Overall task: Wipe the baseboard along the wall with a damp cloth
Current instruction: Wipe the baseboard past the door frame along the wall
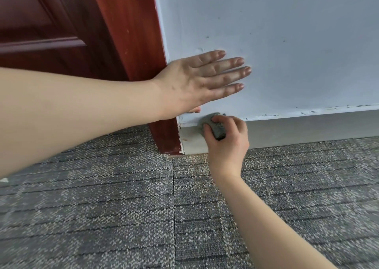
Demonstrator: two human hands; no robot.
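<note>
Your left forearm (71, 113) fills the near left of the view. Your left hand (190, 82) lies flat against the wall (287, 43), fingers straight and spread, holding nothing, a little above the skirting. Below it your right hand (225, 143) grips the bunched grey cloth (208, 122), fingers and thumb curled round it, and presses it to the upper edge of the baseboard (307, 129), just beside the red-brown door frame (133, 33). That is the strip's left end. From the cloth the baseboard runs long and level to your right, along the foot of the wall where it meets the grey carpet (123, 207). So the coming stroke, as I judge it, goes rightward along that axis, away from the frame. Your right hand is the nearer one, and nearly all the length lies ahead of it.
</note>
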